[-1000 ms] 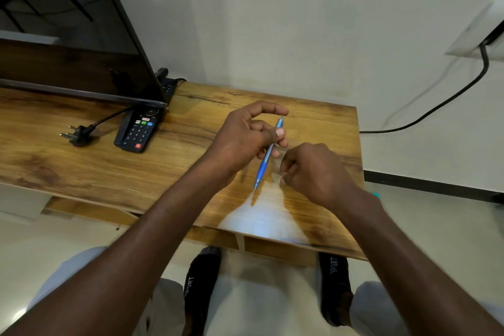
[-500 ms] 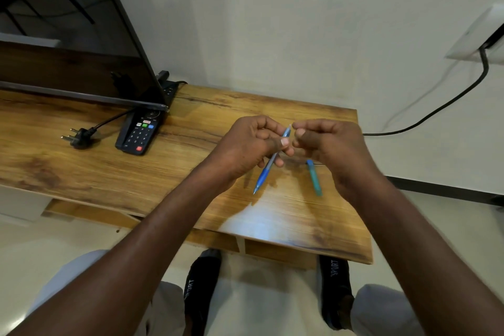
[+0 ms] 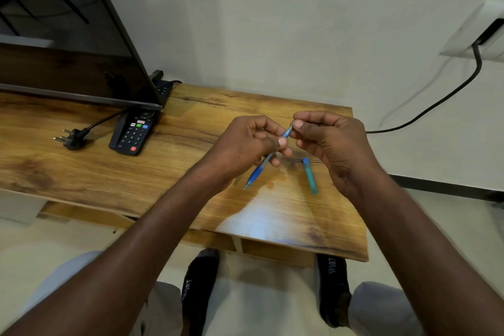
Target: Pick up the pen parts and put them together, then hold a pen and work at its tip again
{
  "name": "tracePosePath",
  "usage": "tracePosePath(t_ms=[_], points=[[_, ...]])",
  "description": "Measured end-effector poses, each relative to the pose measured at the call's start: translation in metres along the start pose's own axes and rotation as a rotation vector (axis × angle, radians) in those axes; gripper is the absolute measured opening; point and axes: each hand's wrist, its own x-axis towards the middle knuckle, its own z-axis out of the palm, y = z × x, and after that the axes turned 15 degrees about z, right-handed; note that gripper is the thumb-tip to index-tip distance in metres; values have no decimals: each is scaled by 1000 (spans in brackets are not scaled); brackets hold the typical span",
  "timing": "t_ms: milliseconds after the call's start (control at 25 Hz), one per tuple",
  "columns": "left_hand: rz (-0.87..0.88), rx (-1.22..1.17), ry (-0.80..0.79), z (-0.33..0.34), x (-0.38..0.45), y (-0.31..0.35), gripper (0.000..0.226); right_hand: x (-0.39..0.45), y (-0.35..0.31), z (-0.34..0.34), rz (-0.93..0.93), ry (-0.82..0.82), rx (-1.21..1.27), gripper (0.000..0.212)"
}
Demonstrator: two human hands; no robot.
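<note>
Since a moment ago little has changed: the left hand [image 3: 245,147] still grips the blue pen [image 3: 268,158] above the counter [image 3: 81,172], tip tilted down-left, while the right hand [image 3: 331,142] pinches its top end. A teal cap [image 3: 310,176] lies beside.

Bare forearms, no sleeves. 2 hands: left hand [image 3: 245,144], right hand [image 3: 332,144]. Pale grey trousers [image 3: 381,308]. 2 black socks [image 3: 199,292], white "SPORT" lettering on each.
</note>
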Motion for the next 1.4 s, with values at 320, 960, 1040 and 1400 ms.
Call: tracePosePath(t_ms=[320,960,1040,1400], points=[[15,-39,33,2,2,-5,13,0,3,2,-111,29,-105,15],[-10,-164,186,9,0,-7,17,-4,7,9,-144,-8,-216,14],[-12,-198,161,7,1,-4,20,-6,7,12,-82,-23,-98,15],[-242,-188,-76,-9,1,-7,33,2,-7,-2,-1,36,135,18]])
